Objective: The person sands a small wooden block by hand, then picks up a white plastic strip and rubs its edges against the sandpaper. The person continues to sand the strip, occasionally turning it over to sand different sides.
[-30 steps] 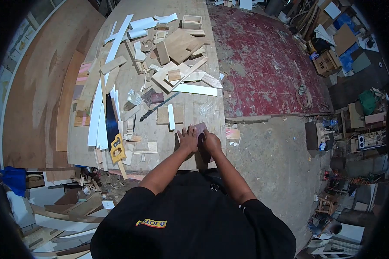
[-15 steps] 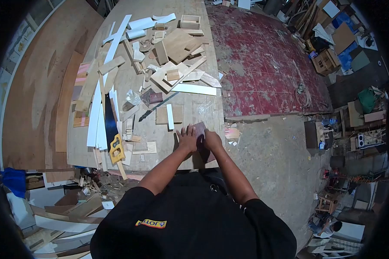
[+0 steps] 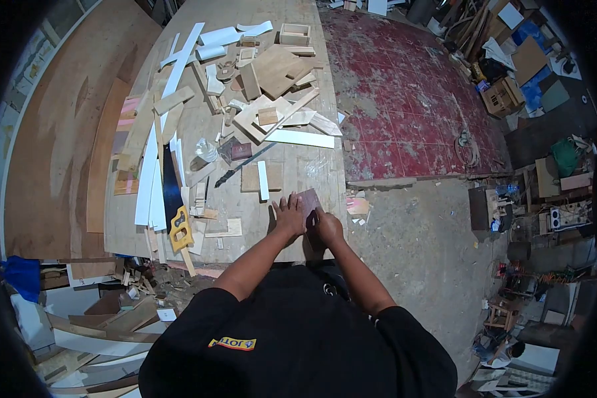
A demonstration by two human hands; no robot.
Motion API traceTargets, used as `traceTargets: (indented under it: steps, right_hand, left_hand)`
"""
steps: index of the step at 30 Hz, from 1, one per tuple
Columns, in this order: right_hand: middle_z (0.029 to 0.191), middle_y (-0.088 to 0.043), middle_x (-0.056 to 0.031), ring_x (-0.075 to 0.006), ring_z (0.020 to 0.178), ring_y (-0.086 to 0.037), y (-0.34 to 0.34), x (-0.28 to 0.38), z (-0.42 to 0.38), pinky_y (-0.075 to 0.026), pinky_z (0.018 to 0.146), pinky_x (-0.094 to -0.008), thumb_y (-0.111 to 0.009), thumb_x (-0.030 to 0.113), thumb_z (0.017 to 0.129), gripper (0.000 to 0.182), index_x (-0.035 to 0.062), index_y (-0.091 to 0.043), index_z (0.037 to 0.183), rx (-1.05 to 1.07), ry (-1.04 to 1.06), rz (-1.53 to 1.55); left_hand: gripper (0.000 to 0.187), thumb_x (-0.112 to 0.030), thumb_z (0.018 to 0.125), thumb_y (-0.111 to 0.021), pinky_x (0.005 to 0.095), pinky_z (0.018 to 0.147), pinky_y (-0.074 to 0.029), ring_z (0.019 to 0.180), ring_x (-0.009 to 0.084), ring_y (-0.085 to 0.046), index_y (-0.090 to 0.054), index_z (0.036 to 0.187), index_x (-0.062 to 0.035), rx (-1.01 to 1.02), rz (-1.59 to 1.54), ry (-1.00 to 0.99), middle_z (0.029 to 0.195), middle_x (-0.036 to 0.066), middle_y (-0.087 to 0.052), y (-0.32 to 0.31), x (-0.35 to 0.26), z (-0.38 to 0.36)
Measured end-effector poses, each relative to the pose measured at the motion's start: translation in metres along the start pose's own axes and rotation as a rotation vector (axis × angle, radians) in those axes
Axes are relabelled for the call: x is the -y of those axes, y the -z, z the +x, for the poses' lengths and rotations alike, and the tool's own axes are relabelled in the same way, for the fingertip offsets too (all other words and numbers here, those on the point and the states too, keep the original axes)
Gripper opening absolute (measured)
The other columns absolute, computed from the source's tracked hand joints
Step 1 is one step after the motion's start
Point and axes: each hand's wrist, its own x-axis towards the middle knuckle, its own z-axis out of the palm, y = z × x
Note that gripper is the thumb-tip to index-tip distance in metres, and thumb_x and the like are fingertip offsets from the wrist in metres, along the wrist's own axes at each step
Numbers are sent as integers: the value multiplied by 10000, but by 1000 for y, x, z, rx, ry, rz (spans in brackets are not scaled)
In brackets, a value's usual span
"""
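A brown-purple sheet, like sandpaper (image 3: 310,198), lies on the wooden table near its front edge. My left hand (image 3: 290,216) presses on its left side with the fingers spread. At its right edge is my right hand (image 3: 328,227), fingers curled and closed on the sheet. Just beyond my hands a thin white strip (image 3: 263,180) rests across a square wooden board (image 3: 249,178). A dark narrow blade (image 3: 235,174) lies diagonally behind that board, beside a small dark red block (image 3: 241,152).
A yellow-handled saw (image 3: 180,228) and long white strips (image 3: 150,192) lie at the table's left. Wood pieces, a wooden box (image 3: 294,34) and a clear plastic bottle (image 3: 205,150) are farther back. A person (image 3: 509,349) is at the far lower right.
My right hand has moved slightly down and its fingers are more curled. The lower part of the sheet no longer shows below my hands. My left hand has barely moved.
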Motion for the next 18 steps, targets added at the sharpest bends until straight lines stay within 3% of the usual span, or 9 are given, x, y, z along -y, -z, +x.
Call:
traceTargets:
  steps: [6, 8, 9, 11, 14, 18]
  right_hand:
    - [895, -674, -220, -391, 863, -668, 0, -12, 8, -529, 724, -499, -599, 174, 815, 245, 69, -634, 1034, 208, -22, -169]
    - [903, -687, -207, -371, 872, -679, 5, -14, 20, -548, 711, -480, -570, 120, 830, 184, 46, -645, 981, 539, 72, -369]
    - [903, -687, -207, -371, 872, -679, 8, -10, 20, -548, 711, -480, -570, 120, 830, 184, 46, -645, 981, 534, 72, -371]
    - [864, -681, -206, -378, 843, -675, 15, -2, 23, -544, 675, -483, -568, 121, 833, 195, 35, -621, 999, 172, 57, -242]
    - [872, -671, -220, -402, 807, -665, 11, 3, 32, -528, 689, -498, -560, 184, 854, 253, 66, -610, 1072, -26, -6, -110]
    - [839, -663, -231, -408, 802, -661, 3, -3, 27, -518, 692, -512, -535, 197, 867, 270, 76, -597, 1100, 2, 5, -75]
  left_hand:
    - [1095, -487, 706, -739, 714, 1090, -53, 1428, 464, -157, -148, 1527, -70, -10, -25, -3, 1598, 168, -61, -6, 1, 2]
    - [1105, -473, 700, -750, 713, 1092, -47, 1428, 464, -157, -139, 1529, -75, -11, -23, -8, 1599, 164, -57, -6, 2, 4]
    - [1105, -473, 700, -750, 713, 1092, -47, 1428, 464, -157, -139, 1529, -75, -17, -22, -10, 1599, 164, -57, -8, 2, 4]
    - [1106, -456, 704, -756, 715, 1091, -40, 1430, 463, -145, -125, 1532, -82, 9, -3, 9, 1602, 156, -47, -10, 2, 8]
    - [1104, -444, 714, -756, 715, 1092, -34, 1434, 461, -129, -111, 1533, -80, 41, -27, 12, 1603, 149, -39, -1, -1, 3]
    - [1131, -462, 714, -755, 714, 1090, -77, 1438, 460, -109, -80, 1531, -66, 61, -5, 8, 1601, 162, -13, 3, -2, 1]
